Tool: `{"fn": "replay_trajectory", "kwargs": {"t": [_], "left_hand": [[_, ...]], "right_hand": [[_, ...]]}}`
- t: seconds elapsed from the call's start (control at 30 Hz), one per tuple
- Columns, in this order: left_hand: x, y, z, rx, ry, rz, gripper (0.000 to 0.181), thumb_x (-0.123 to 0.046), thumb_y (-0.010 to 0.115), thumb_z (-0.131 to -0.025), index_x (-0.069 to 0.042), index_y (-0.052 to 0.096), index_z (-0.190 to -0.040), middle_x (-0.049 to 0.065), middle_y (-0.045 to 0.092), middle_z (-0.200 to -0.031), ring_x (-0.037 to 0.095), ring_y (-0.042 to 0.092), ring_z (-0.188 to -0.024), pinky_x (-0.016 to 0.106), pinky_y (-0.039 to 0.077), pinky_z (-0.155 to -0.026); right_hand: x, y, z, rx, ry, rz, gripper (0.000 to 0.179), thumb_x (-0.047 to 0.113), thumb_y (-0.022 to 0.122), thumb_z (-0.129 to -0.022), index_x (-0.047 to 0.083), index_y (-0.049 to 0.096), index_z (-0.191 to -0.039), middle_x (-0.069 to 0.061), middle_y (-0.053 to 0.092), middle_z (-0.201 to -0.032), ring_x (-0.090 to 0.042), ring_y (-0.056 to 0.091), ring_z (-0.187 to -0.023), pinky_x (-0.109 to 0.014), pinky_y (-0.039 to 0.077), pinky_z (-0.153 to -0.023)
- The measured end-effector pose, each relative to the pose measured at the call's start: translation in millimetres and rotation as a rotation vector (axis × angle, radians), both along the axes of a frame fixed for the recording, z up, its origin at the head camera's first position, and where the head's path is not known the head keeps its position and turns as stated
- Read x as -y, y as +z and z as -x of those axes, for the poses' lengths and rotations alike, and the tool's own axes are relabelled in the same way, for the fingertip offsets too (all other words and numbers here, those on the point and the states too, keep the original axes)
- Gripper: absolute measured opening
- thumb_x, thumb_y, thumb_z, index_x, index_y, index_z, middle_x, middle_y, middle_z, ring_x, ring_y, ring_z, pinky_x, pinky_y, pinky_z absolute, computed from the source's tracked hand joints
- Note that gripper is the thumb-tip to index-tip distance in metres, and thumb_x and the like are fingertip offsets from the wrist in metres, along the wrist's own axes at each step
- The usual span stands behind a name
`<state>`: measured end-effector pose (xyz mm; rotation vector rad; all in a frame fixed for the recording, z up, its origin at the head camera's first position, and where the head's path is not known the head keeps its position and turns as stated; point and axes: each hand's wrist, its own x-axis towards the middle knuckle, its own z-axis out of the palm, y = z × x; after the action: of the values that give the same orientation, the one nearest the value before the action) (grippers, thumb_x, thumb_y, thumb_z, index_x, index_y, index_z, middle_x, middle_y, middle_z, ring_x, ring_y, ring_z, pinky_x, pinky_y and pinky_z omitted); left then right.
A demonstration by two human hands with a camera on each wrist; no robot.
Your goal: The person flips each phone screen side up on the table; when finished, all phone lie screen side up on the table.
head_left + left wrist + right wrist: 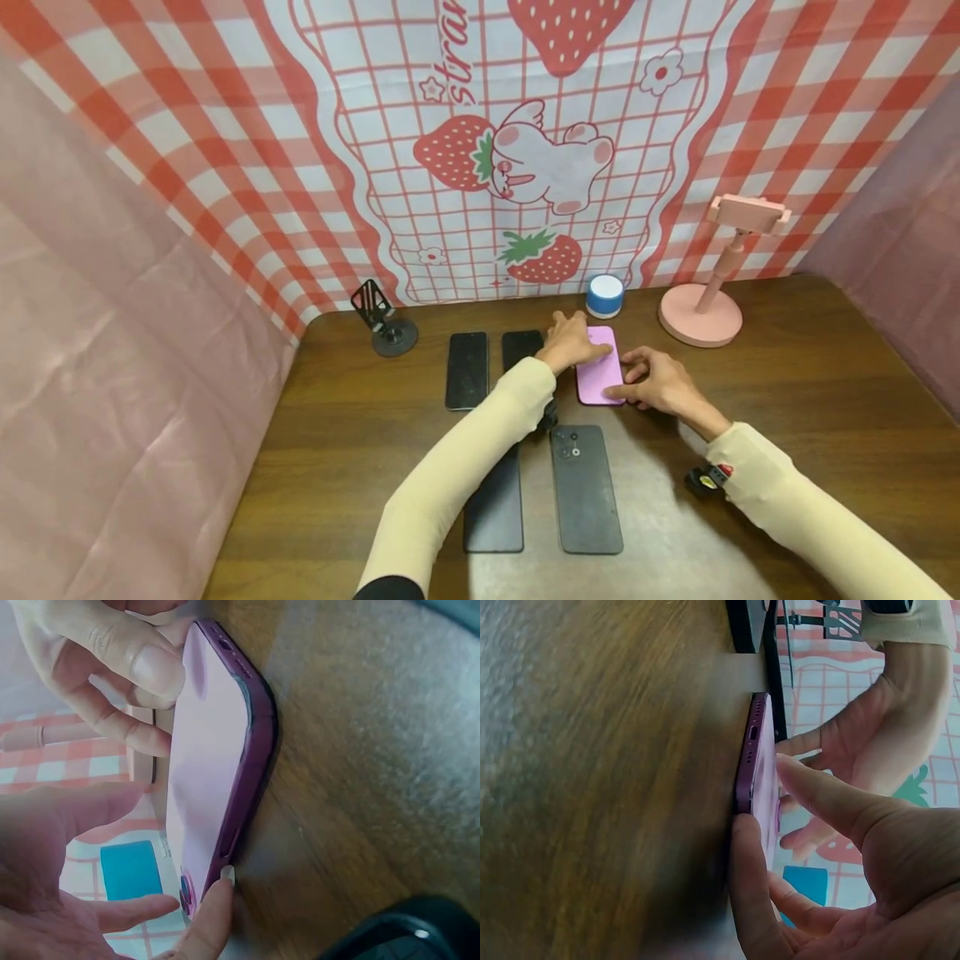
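Note:
A pink-purple smartphone lies back up on the wooden table, its charging-port end toward me. My left hand is at its far left corner; one fingertip touches the side edge near the camera lenses, and the thumb is spread above the back without touching. At the near right corner my right hand pinches the phone, thumb on the back and index finger along the side. Left of it lies a dark phone, partly covered by my left hand and sleeve.
Another dark phone lies further left. Nearer me are a grey phone with its lenses up and a dark one partly under my sleeve. A black stand, a blue-and-white round object and a pink stand line the back.

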<state>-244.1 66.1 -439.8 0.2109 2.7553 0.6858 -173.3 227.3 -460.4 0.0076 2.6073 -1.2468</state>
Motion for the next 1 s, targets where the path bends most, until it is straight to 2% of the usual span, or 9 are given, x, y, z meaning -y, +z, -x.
{"fn": "replay_trajectory", "kwargs": {"t": [0.13, 0.33, 0.43, 0.6, 0.7, 1.0], "left_hand": [[-7.6, 0.4, -1.2, 0.011, 0.006, 0.053, 0.071, -0.049, 0.077, -0.091, -0.012, 0.054, -0.148, 0.018, 0.043, -0.145, 0.038, 0.056, -0.130, 0.045, 0.054, -0.103], [-17.8, -1.4, -1.7, -0.021, 0.017, 0.136, 0.071, -0.052, 0.077, -0.090, -0.013, 0.057, -0.145, 0.016, 0.042, -0.145, 0.037, 0.055, -0.131, 0.038, 0.056, -0.098], [-22.3, -1.9, -1.4, -0.037, 0.030, 0.182, 0.075, -0.055, 0.077, -0.089, -0.015, 0.056, -0.148, 0.016, 0.042, -0.145, 0.038, 0.054, -0.133, 0.036, 0.056, -0.098], [-29.6, 0.0, -2.0, -0.054, 0.040, 0.243, 0.086, -0.060, 0.077, -0.087, -0.017, 0.048, -0.156, 0.017, 0.040, -0.152, 0.041, 0.054, -0.136, 0.036, 0.058, -0.097], [-33.2, -0.1, -1.8, -0.061, 0.057, 0.262, 0.090, -0.062, 0.077, -0.086, -0.018, 0.045, -0.157, 0.017, 0.040, -0.154, 0.040, 0.056, -0.134, 0.035, 0.059, -0.094], [-37.1, 1.9, -3.9, -0.054, 0.114, 0.286, 0.098, -0.063, 0.081, -0.082, -0.021, 0.038, -0.160, 0.014, 0.041, -0.156, 0.036, 0.057, -0.133, 0.033, 0.059, -0.091]], "right_hand": [[0.4, -1.1, -0.9, -0.003, -0.017, -0.040, 0.069, 0.032, 0.092, -0.080, -0.004, 0.059, -0.129, -0.015, 0.073, -0.098, -0.010, 0.068, -0.063, -0.030, 0.059, -0.059], [4.3, 0.6, -1.1, -0.008, -0.034, -0.134, 0.073, 0.046, 0.092, -0.076, 0.001, 0.062, -0.124, -0.012, 0.075, -0.098, -0.010, 0.067, -0.060, -0.029, 0.054, -0.061], [7.8, 1.7, -0.7, -0.014, -0.048, -0.209, 0.077, 0.056, 0.091, -0.073, 0.005, 0.062, -0.122, -0.010, 0.077, -0.100, -0.015, 0.070, -0.072, -0.033, 0.051, -0.067], [12.5, 3.2, -0.1, 0.004, -0.081, -0.297, 0.084, 0.067, 0.089, -0.068, 0.008, 0.062, -0.121, -0.011, 0.075, -0.105, -0.031, 0.069, -0.095, -0.043, 0.051, -0.075], [14.1, 3.1, -0.2, 0.014, -0.092, -0.312, 0.084, 0.067, 0.089, -0.068, 0.008, 0.061, -0.121, -0.012, 0.072, -0.103, -0.036, 0.068, -0.097, -0.045, 0.051, -0.074], [20.1, -0.5, -3.4, 0.018, -0.112, -0.325, 0.089, 0.071, 0.088, -0.065, 0.010, 0.058, -0.122, -0.010, 0.071, -0.104, -0.036, 0.067, -0.099, -0.048, 0.050, -0.076]]}}
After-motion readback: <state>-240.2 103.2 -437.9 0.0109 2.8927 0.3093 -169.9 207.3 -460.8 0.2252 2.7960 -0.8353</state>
